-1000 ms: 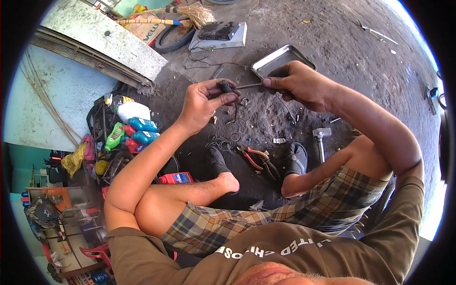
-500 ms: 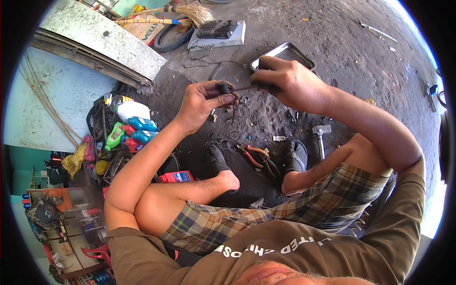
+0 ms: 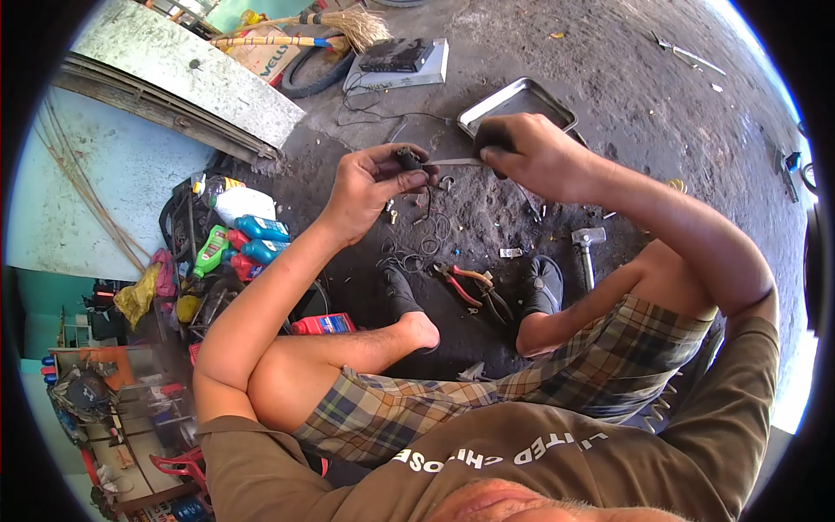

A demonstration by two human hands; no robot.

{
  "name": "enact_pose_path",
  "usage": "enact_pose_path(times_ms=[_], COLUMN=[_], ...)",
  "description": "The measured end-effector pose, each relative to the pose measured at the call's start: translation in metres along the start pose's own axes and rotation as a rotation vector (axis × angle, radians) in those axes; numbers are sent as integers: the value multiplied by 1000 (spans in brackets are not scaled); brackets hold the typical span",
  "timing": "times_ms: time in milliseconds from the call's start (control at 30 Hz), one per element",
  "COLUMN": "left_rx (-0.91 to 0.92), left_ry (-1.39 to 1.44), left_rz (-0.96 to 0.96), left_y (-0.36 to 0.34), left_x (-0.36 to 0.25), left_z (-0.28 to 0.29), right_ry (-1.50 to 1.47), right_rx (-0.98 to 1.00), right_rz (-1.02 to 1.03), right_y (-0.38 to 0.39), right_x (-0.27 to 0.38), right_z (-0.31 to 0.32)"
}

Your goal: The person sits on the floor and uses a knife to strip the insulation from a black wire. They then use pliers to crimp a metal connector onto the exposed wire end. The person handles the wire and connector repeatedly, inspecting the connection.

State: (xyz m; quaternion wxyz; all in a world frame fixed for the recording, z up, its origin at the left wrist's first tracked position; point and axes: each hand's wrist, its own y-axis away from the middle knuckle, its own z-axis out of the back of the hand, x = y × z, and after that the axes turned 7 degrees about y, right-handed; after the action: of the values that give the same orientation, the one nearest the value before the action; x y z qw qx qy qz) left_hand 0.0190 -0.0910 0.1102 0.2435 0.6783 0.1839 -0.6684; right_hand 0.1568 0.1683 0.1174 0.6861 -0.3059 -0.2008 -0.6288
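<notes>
a black, roughly cylindrical part [image 3: 407,159] is up in the left hand [image 3: 370,187], clamped between thumb and fingers. the right hand [image 3: 541,158] is closed on a slim metal strip [image 3: 457,162] whose far end reaches the part; whether it goes inside, i cannot tell. compared with half a second ago, the strip shows paler and flatter, which suggests it is being turned against the part. below, on gritty dark ground [image 3: 626,96], lie red-handled pliers [image 3: 458,289] and a dull metal hammer [image 3: 588,237]; beyond the right hand is a shiny, round-cornered tray [image 3: 493,97].
</notes>
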Motion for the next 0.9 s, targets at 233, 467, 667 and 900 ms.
enact_pose_path(times_ms=[233,467,667,900], left_rx=[-9,-21,-31,-24], left_ry=[42,68,102,119], left_rz=[14,6,4,27], left_y=[2,3,4,4], left_x=[-1,-3,-1,3], left_z=[2,4,8,7], right_ry=[-141,-201,-57,-158], right_rx=[-51,-119,-219,-281], right_rz=[112,168,158,141], right_y=[7,3,3,0], right_x=[8,0,2,4], right_z=[3,1,1,0])
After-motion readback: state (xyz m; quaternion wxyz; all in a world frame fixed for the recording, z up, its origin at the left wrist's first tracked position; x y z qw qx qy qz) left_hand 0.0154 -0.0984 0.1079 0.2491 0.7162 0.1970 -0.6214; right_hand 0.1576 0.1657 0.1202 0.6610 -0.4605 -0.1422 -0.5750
